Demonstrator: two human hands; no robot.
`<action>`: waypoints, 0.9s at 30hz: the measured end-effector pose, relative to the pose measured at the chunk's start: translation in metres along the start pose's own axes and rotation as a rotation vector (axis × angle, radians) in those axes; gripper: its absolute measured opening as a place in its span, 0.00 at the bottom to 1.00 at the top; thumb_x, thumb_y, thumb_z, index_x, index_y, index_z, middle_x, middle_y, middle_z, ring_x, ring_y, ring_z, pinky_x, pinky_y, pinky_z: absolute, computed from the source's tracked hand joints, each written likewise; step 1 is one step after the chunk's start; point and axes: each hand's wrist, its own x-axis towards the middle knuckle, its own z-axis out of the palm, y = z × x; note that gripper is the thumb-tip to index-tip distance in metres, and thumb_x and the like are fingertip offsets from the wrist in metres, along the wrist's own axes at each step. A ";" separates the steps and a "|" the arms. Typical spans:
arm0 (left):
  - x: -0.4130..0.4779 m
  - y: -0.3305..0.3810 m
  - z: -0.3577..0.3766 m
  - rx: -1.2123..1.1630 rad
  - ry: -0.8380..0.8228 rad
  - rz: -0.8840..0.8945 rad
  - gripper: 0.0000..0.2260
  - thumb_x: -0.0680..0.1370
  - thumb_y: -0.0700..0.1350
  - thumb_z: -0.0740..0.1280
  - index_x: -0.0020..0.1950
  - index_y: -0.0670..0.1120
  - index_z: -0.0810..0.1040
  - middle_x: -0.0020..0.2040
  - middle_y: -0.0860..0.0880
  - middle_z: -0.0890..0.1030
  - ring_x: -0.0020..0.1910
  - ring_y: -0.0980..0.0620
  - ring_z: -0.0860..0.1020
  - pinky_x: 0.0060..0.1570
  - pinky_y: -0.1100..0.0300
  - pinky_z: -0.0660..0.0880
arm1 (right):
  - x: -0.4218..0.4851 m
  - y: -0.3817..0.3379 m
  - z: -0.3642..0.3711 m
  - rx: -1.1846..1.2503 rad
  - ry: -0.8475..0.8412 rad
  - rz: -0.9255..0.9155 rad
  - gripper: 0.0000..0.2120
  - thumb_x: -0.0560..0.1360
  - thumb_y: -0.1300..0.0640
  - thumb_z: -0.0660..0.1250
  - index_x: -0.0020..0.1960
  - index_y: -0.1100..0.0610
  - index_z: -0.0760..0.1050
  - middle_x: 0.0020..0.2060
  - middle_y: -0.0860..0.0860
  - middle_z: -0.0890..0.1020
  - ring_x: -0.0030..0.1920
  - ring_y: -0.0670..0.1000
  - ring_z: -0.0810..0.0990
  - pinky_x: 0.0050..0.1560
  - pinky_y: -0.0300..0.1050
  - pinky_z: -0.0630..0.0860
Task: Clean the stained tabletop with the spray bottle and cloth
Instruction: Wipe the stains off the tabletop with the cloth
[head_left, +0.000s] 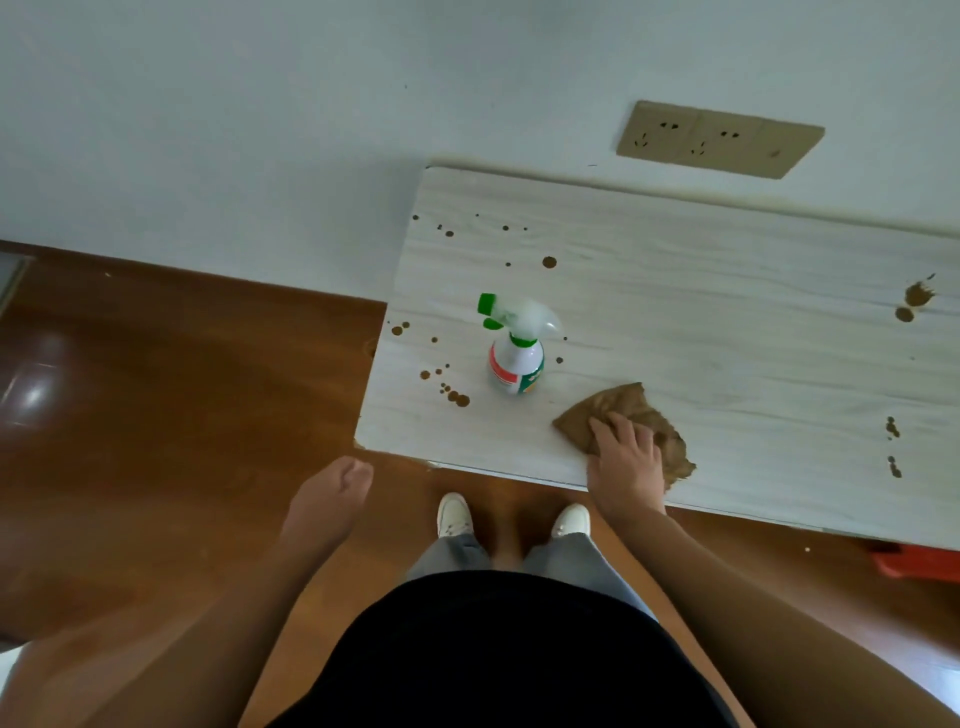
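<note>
Hanging over the brown floor (156, 389) at the left, the left hand (332, 493) holds nothing, its fingers loosely curled, just off the table's near left corner. The pale wood-grain table (727, 338) stands against the wall (260, 130), and brown stains (457, 397) dot its left end. Among them the spray bottle (517, 358) stands upright, white with a green nozzle pointing left, touched by neither hand. To its right, near the front edge, lies the crumpled brown cloth (618, 402). The right hand (626, 460) rests palm down on it, fingers spread over the fabric. More stains mark the table's right end. A tan socket plate (719, 139) sits on the wall above.
</note>
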 end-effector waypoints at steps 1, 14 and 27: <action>0.003 0.006 -0.002 0.031 0.021 0.006 0.14 0.86 0.54 0.57 0.50 0.49 0.77 0.48 0.47 0.82 0.45 0.51 0.79 0.44 0.56 0.76 | -0.001 -0.009 0.002 -0.004 -0.016 -0.040 0.27 0.76 0.60 0.66 0.74 0.55 0.70 0.73 0.55 0.70 0.70 0.61 0.66 0.69 0.58 0.67; 0.059 0.033 0.038 0.447 0.243 0.405 0.22 0.82 0.60 0.61 0.72 0.50 0.71 0.75 0.45 0.71 0.75 0.43 0.69 0.70 0.45 0.73 | 0.012 -0.039 -0.034 0.268 -0.018 -0.134 0.25 0.79 0.51 0.65 0.75 0.53 0.68 0.71 0.50 0.71 0.72 0.53 0.67 0.73 0.55 0.67; 0.051 0.029 0.053 0.475 0.227 0.355 0.29 0.82 0.58 0.63 0.80 0.47 0.65 0.82 0.43 0.62 0.81 0.41 0.61 0.75 0.44 0.65 | 0.077 -0.094 -0.037 0.628 -0.031 -0.005 0.37 0.68 0.44 0.78 0.71 0.51 0.67 0.60 0.46 0.76 0.61 0.50 0.75 0.62 0.50 0.75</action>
